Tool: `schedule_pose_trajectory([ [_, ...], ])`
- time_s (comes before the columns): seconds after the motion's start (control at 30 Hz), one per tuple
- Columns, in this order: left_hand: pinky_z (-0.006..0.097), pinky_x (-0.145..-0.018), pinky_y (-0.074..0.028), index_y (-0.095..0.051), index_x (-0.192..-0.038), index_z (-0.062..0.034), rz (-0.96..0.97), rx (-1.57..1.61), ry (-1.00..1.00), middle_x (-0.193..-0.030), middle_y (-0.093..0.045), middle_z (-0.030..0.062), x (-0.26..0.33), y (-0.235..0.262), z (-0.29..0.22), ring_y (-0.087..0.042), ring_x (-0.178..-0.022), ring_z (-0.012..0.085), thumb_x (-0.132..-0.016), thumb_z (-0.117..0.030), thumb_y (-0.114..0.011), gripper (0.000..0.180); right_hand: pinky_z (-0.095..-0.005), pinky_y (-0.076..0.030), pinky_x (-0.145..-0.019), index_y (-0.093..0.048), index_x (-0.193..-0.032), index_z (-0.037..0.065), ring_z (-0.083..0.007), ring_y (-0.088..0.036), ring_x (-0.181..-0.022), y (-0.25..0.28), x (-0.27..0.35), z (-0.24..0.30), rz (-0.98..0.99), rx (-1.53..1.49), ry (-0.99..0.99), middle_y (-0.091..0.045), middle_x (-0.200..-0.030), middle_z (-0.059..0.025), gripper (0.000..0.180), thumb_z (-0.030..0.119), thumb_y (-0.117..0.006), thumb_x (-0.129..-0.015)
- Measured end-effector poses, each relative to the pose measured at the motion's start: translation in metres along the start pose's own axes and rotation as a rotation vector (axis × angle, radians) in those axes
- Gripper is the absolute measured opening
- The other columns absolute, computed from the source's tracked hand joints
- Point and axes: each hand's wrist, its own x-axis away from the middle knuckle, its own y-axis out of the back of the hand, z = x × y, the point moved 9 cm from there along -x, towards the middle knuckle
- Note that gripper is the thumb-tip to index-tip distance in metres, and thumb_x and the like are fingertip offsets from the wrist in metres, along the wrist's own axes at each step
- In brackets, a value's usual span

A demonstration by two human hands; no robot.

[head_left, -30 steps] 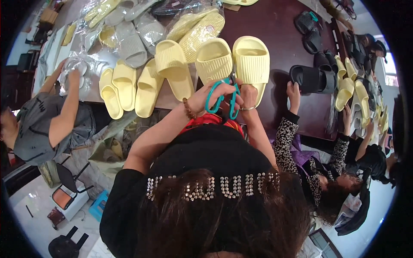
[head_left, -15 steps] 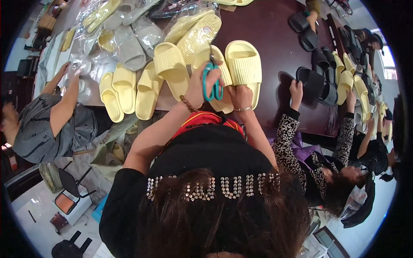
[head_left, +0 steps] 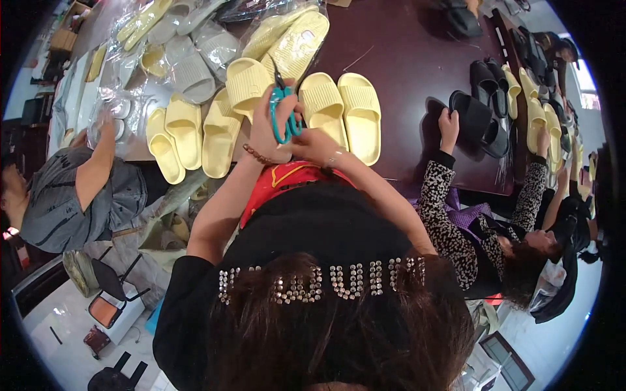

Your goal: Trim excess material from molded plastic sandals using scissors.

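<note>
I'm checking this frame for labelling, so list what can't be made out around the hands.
- Head view: the left hand covers most of the teal-handled scissors; what the blades meet is hidden.
- Right hand: its fingertips are tucked behind the left hand.
- Yellow slipper: partly behind the left hand.

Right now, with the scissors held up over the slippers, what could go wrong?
1. The left hand holds teal-handled scissors right beside the right hand; a slip could nick the fingers.
2. The blades point toward the yellow slipper; they might mark it.
</note>
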Motion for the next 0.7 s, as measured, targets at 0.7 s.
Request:
schedule_pose_trajectory([
  [0.7,0.028,-0.056,-0.042,-0.049,-0.107,-0.0039,0.198,-1.023,-0.180,-0.061,-0.047,0.0045,-0.008,0.022,0.087,-0.049,-0.057,0.0127,-0.077,-0.021,-0.057,0.036,-0.0219,-0.043,-0.049,-0.053,-0.095,0.001,-0.0112,-0.054,-0.055,0.067,0.097,-0.189,-0.380,-0.439,-0.648,-0.058,-0.073,-0.0063,0.033,0.029,-0.052,-0.079],
])
